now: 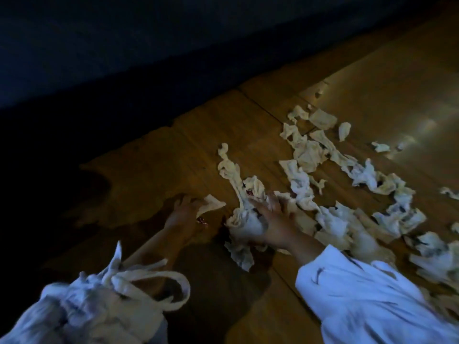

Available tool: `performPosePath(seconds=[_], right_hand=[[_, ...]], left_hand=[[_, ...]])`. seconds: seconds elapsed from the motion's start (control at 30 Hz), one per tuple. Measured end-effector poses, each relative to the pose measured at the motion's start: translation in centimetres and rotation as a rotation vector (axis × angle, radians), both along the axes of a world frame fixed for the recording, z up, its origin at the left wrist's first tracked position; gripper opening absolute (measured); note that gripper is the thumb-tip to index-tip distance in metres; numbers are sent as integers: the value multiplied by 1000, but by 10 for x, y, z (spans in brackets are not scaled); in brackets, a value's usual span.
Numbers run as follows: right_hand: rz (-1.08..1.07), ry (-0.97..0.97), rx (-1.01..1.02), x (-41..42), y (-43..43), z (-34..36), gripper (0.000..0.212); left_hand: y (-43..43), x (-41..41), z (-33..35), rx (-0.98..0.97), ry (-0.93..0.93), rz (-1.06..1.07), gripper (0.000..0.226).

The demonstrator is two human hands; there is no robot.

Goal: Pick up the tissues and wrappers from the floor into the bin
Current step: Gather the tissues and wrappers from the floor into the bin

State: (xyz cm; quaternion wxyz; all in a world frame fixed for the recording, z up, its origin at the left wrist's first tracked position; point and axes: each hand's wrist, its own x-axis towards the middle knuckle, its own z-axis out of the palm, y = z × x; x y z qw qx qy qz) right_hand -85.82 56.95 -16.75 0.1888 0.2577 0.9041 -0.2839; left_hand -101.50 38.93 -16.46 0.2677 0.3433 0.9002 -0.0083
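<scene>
Several crumpled white tissues (308, 155) lie strewn over the brown wooden floor (154, 170), from the centre out to the right edge. My left hand (183, 209) is down at the floor, its fingers pinching a small flat tissue piece (211, 203). My right hand (270, 219) presses down on a bunched clump of tissues (246, 222), fingers spread over it and curling around it. A long twisted tissue strip (227, 165) runs away from that clump. No bin is in view.
A dark wall or furniture face (124, 45) fills the upper left, its shadow falling over the floor's left side. White sleeves (367, 299) and a knotted white cloth (104, 294) sit at the bottom. Bright reflections (407, 135) shine on the floor at right.
</scene>
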Motion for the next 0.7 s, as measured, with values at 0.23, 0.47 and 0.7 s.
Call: performPosePath(seconds=[0.23,0.47,0.7], right_hand=[[158,251,110,5,-47,-23,50],[-844,758,-83,10,-24,8,34],[-479,385,178,39,0,-2,41]], left_hand=[[-16,26,-14,370,-176,281,40],[-6,38,-5,699,-311,696,32],[30,29,17,588,-187,575,36]])
